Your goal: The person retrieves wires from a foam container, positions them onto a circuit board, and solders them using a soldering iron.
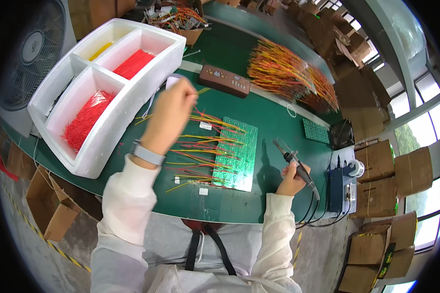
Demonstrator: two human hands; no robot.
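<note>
My left hand [177,101] is raised over the table with its fingers pinched. Thin yellow and red wires stick out at its fingertips, partly hidden by the hand. In my right hand [292,181] is a black soldering iron [299,168] with a thin metal feed at its tip, pointing up and left, clear of the board. Between the hands lies a green circuit-board panel [247,156]. Rows of red and yellow wires [195,146] reach from its left part out over the table. Small white tags [203,191] lie by the wires.
A white foam box [98,168] at the left holds red wires [90,119] in compartments. Behind stand a brown control box [225,81] and a big wire bundle [288,73]. At the right are a blue soldering station [338,193], a small black fan [341,134] and another green board [316,131].
</note>
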